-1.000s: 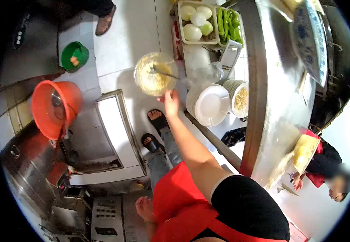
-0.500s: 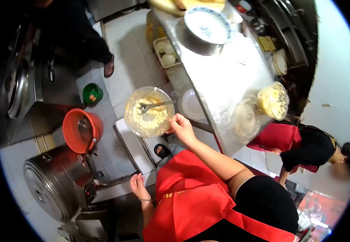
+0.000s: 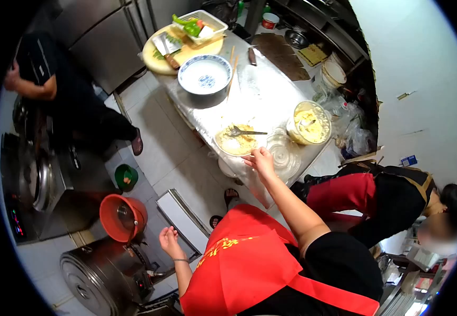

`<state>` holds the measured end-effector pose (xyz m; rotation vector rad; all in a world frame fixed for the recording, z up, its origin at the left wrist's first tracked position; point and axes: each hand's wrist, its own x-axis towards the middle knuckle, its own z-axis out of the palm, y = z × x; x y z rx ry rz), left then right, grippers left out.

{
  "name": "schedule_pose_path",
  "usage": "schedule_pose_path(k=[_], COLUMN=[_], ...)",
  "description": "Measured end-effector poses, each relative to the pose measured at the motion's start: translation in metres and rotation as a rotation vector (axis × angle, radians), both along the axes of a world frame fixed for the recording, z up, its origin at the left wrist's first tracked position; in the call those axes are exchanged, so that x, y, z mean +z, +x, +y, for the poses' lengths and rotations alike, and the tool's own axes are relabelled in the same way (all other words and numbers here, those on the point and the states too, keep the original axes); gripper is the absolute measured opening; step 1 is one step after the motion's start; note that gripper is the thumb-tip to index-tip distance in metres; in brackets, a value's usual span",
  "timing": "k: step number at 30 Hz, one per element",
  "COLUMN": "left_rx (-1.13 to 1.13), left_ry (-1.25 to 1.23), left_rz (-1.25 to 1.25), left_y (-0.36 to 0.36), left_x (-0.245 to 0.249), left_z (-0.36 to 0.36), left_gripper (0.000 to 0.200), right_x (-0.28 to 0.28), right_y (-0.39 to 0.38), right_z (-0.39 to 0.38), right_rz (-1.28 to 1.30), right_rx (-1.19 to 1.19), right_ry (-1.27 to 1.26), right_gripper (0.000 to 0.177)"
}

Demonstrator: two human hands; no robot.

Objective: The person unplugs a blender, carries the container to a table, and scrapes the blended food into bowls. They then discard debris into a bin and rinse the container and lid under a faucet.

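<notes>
My right hand [image 3: 261,160] pinches the near rim of a clear bowl [image 3: 221,147], which overlaps the steel table's edge in this view. Pale yellow, crumbly food covers the bowl's inside, and a dark-handled spoon [image 3: 250,132] lies across it. Down by the red apron, my left hand [image 3: 169,241] hangs off to the side with loosely bent fingers and nothing in it. Right of the bowl, a round clear lid [image 3: 283,158] lies on the table [image 3: 262,108]. Beyond that lid stands a clear tub [image 3: 318,138] of similar yellow food.
A blue-and-white basin [image 3: 206,79], chopsticks [image 3: 232,71] and a round board [image 3: 152,59] with a cleaver occupy the table's far end. An orange bucket [image 3: 113,218] and steel pot [image 3: 83,282] stand left. One person [image 3: 83,100] is far left; another [image 3: 391,200] bends at right.
The bowl has moved from over the floor to the table's edge, with my right hand still on its rim. The view has turned, showing more of the table's far end.
</notes>
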<state>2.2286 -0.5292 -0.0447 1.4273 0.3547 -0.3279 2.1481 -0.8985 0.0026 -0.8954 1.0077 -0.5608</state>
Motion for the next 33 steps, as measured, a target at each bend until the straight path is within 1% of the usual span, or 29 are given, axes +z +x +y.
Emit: schedule_pose_path(k=[3,5,6,7,9,10,11,12,13,14,15,16,17,18,19,20,21,22,23,24,25,26,27,28,29,30,31,33], left_rx=[-0.06,-0.154,-0.184,-0.194,-0.351,-0.434,-0.442,-0.435,-0.425,-0.415,-0.401,-0.433,-0.47,-0.482,-0.609,-0.736,-0.753,-0.867,-0.986,-1.015,-1.011,-1.009,-1.047,-1.087,-1.129,-1.216,-1.242,-1.35], left_ry=[0.023,0.012,0.007,0.019,-0.022,-0.007,-0.002,0.035,0.075,0.103,0.111,0.124,0.132,0.14,0.136,0.132,0.141,0.127,0.11,0.112,0.074,0.035,0.034,-0.022,-0.075,-0.101,-0.122,-0.155], left_rz=[0.024,0.003,-0.006,-0.017,-0.055,-0.138,-0.149,-0.245,-0.331,-0.279,-0.236,-0.171,-0.11,-0.103,0.022,0.149,0.162,0.203,0.246,0.259,0.191,0.124,0.134,0.237,0.342,0.405,0.414,0.45], left_y=[0.005,0.012,0.016,0.021,0.031,0.041,0.053,0.067,0.078,0.087,0.096,0.101,0.108,0.111,0.111,0.109,0.106,0.099,0.093,0.089,0.088,0.089,0.093,0.1,0.11,0.119,0.125,0.138], left_x=[0.009,0.021,0.025,0.028,0.034,0.04,0.044,0.044,0.045,0.056,0.056,0.058,0.061,0.06,0.058,0.057,0.059,0.061,0.063,0.062,0.061,0.059,0.057,0.057,0.057,0.056,0.058,0.062], left_z=[-0.022,-0.047,-0.06,-0.074,-0.098,-0.111,-0.123,-0.133,-0.14,-0.152,-0.163,-0.176,-0.192,-0.208,-0.223,-0.237,-0.253,-0.269,-0.281,-0.291,-0.3,-0.306,-0.309,-0.314,-0.319,-0.323,-0.326,-0.328], left_gripper=[0.018,0.017,0.017,0.017,0.018,0.019,0.019,0.019,0.019,0.021,0.023,0.024,0.025,0.025,0.024,0.024,0.024,0.026,0.028,0.028,0.027,0.027,0.027,0.025,0.024,0.019,0.019,0.021], right_x=[-0.013,-0.019,-0.02,-0.022,-0.028,0.009,0.014,0.017,0.039,0.05,0.063,0.075,0.079,0.083,0.08,0.075,0.071,0.058,0.04,0.033,0.028,0.028,0.029,0.033,0.033,0.031,0.031,0.027], right_y=[0.008,0.014,0.012,0.008,-0.011,-0.018,-0.028,-0.039,-0.048,-0.057,-0.067,-0.076,-0.085,-0.096,-0.107,-0.117,-0.126,-0.136,-0.146,-0.151,-0.155,-0.154,-0.153,-0.146,-0.142,-0.141,-0.14,-0.133], right_z=[-0.023,-0.035,-0.037,-0.037,-0.037,-0.034,-0.041,-0.052,-0.065,-0.082,-0.098,-0.114,-0.13,-0.142,-0.149,-0.153,-0.156,-0.157,-0.156,-0.152,-0.148,-0.143,-0.137,-0.131,-0.124,-0.119,-0.119,-0.117], right_rz=[-0.043,-0.074,-0.075,-0.087,0.1,0.207,0.275,0.344,0.412,0.443,0.533,0.624,0.6,0.66,0.676,0.73,0.78,0.801,0.84,0.877,0.899,0.673,0.437,0.338,0.344,0.296,0.25,0.217], right_rx=[-0.079,-0.098,-0.055,-0.064,0.342,0.328,0.235,0.138,0.049,-0.048,-0.117,-0.192,-0.277,-0.342,-0.342,-0.493,-0.643,-0.652,-0.633,-0.621,-0.647,-0.629,-0.607,-0.673,-0.72,-0.749,-0.763,-0.88], right_ry=[0.051,0.02,0.067,0.078,-0.12,-0.219,-0.52,-0.821,-0.871,-0.973,-1.015,-1.057,-1.083,-1.166,-1.152,-0.989,-0.825,-0.815,-0.711,-0.605,-0.594,-0.337,-0.09,-0.013,-0.011,-0.008,-0.017,-0.042], right_gripper=[0.009,0.013,0.015,0.015,0.021,0.017,0.015,0.013,0.009,0.008,0.01,0.011,0.016,0.022,0.022,0.025,0.028,0.028,0.03,0.032,0.032,0.033,0.034,0.035,0.035,0.033,0.031,0.025])
